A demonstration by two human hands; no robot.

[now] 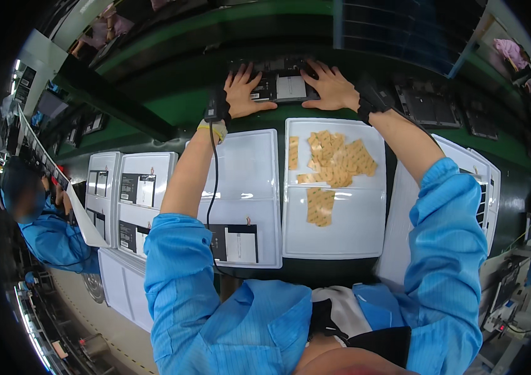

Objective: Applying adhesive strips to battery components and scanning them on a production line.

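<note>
A dark, flat device chassis [272,64] lies on the green bench beyond the trays. Set in it is a flat black battery [265,89] with a white label. My left hand [242,94] rests at its left side, fingers spread over the edge. At the right side, my right hand [333,87] lies with its fingers apart, fingertips touching the chassis and its thumb near the white label. Both hands are open, pressing flat rather than wrapping round anything. Just below the hands is a white tray [333,247] with a pile of yellowish adhesive pieces [334,159].
Another white tray [240,162] holds one battery [234,242]. More trays of batteries [137,189] stand to the left, and a stacked tray [397,231] to the right. Other dark chassis [428,105] lie at the right. A co-worker in blue [59,240] sits at far left.
</note>
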